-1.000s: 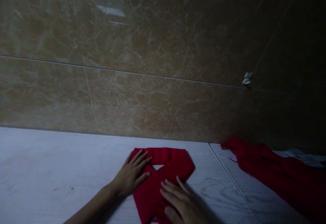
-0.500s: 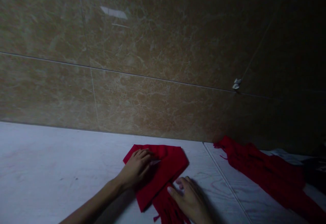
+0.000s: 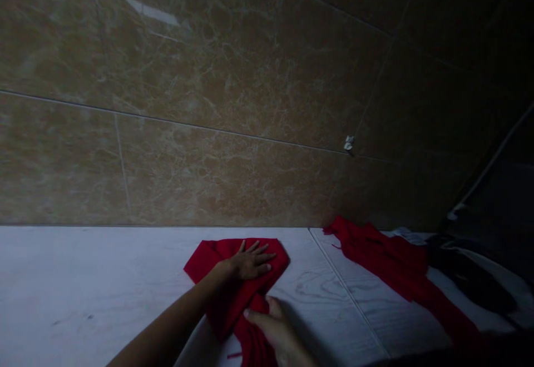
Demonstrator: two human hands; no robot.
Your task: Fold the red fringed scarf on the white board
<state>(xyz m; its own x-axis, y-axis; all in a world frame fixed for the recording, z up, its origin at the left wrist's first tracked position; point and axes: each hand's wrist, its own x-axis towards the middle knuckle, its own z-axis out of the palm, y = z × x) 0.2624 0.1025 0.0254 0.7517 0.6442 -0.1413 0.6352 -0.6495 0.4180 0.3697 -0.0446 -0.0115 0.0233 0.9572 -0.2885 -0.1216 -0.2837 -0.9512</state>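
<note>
A red scarf [image 3: 233,303] with a fringed end lies folded over itself on a pale wood-grain surface. My left hand [image 3: 252,260] rests flat on its upper fold, fingers spread and pressing on the cloth. Lower down, my right hand [image 3: 275,325] grips the gathered hanging part of the scarf, thumb on top and the other fingers partly hidden beneath. That fringed part runs down past the bottom edge of the view.
Another red fringed cloth [image 3: 379,261] lies stretched out at the right, near dark items [image 3: 471,281]. A brown tiled wall [image 3: 217,178] rises behind the surface. A cable [image 3: 492,161] runs down at the far right, and a seam [image 3: 346,289] crosses the pale surface.
My left hand has slid right across the fold and flattened with fingers spread. My right hand has closed on the fringed part. The view has turned right.
</note>
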